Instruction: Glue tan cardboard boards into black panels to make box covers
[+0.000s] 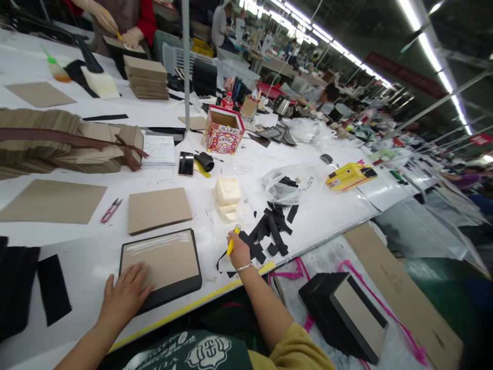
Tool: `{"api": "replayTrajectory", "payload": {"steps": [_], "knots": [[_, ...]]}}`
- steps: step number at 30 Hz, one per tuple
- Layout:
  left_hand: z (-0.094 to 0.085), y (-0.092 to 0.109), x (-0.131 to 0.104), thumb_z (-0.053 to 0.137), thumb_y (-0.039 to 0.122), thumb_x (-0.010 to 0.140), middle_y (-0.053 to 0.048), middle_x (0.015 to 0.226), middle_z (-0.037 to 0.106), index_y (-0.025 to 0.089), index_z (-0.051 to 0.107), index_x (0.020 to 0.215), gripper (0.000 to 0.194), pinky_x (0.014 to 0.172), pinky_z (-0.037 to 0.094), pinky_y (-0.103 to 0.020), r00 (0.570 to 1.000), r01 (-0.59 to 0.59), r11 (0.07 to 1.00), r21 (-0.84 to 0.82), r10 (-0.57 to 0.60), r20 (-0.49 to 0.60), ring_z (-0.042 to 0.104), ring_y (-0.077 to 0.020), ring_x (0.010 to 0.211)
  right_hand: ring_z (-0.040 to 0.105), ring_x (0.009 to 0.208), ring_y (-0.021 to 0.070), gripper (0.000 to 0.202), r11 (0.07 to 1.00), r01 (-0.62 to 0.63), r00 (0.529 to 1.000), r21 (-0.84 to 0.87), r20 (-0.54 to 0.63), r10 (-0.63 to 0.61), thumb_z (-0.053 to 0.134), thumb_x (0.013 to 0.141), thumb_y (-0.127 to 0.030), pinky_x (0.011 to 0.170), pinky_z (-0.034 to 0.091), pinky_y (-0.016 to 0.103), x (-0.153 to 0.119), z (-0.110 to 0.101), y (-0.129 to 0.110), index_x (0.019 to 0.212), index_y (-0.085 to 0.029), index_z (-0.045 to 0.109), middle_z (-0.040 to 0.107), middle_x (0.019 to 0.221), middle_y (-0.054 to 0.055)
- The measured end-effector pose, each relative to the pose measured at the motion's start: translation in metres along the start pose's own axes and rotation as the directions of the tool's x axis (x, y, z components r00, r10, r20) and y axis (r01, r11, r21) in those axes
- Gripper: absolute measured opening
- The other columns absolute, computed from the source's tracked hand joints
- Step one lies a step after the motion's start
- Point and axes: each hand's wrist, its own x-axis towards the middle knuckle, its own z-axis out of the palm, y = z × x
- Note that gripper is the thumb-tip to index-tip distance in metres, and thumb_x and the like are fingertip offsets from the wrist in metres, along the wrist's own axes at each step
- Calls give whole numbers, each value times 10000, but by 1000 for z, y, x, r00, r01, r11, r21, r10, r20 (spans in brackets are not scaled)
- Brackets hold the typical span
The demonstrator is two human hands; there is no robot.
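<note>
My left hand (127, 290) lies with fingers spread on a beige board (169, 257) edged in black, pressing its left part. Shiny wet streaks run along the board's far side. My right hand (239, 253) is closed around a yellow-handled brush (230, 246), whose working end is hard to make out. It is low over the table, beside a loose heap of black strips (274, 228). Beyond this hand stands a tub holding a pale cream substance (228, 192).
Beige boards (159, 208), pink snips (111, 210) and a tied board bundle (69, 141) lie to the left. Farther off are a phone (186, 163) and red box (224, 131). Black-edged boards (342, 313) are stacked lower right. A co-worker (119, 25) works across the table.
</note>
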Motion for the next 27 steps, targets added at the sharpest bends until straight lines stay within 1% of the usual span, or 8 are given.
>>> {"api": "replayTrajectory", "payload": {"steps": [2,4,7,10,15,21,24,27], "knots": [[-5,1,2,432,344,784,-87,1313,438,216,514,1158,404,1036,103,-489,1000,-7,1000,10,7,13,369,-239,1196,555,823,190,221,951,17,999,-308,-42,-31,425,845,-178,736,416,284,2,-2,28,1023,-157,556,603,837,90],[-8,0,4,452,359,773,-91,1285,466,213,533,1135,398,1029,149,-469,1000,-21,1000,14,21,18,416,-250,1149,527,846,202,210,881,27,998,-472,-31,-47,431,821,-110,753,388,295,4,1,52,977,-147,566,591,827,100],[-7,-4,8,464,388,760,-101,1261,483,192,545,1122,419,990,252,-424,998,-50,999,10,50,27,452,-266,1103,507,794,192,205,840,21,999,-543,-15,-35,430,820,-95,725,367,287,5,10,77,970,-146,561,580,772,85],[-6,-6,10,434,406,770,-108,1253,484,175,539,1130,441,952,309,-381,997,-73,997,15,72,40,454,-265,1101,492,761,179,228,853,22,998,-521,-40,-51,428,816,-83,710,350,274,2,16,88,1002,-139,548,574,765,74],[-7,-6,11,431,419,764,-116,1247,486,164,539,1127,457,936,327,-369,995,-77,997,-4,77,58,457,-269,1104,490,719,154,183,916,31,992,-399,-96,-76,422,834,-127,673,333,241,-2,16,86,968,-149,545,556,732,40],[-13,-6,12,451,431,755,-107,1279,465,166,517,1161,490,949,311,-397,992,-53,998,-29,56,116,458,-275,1104,494,674,146,176,935,48,990,-351,-108,-91,388,882,-243,622,321,233,-3,16,69,913,-165,543,549,713,29],[-17,-5,13,459,420,751,-110,1283,462,167,515,1166,489,946,312,-408,989,-46,998,-46,52,138,456,-278,1107,497,737,160,158,925,88,988,-369,-85,-127,428,858,-233,664,340,240,-4,24,62,955,-166,534,551,760,45],[-17,-5,12,476,399,744,-121,1288,456,177,525,1150,466,942,315,-413,991,-38,997,-66,46,128,450,-284,1117,494,782,176,182,905,150,986,-398,-4,-166,502,813,-215,699,346,254,-4,35,58,985,-161,532,553,796,60]]}}
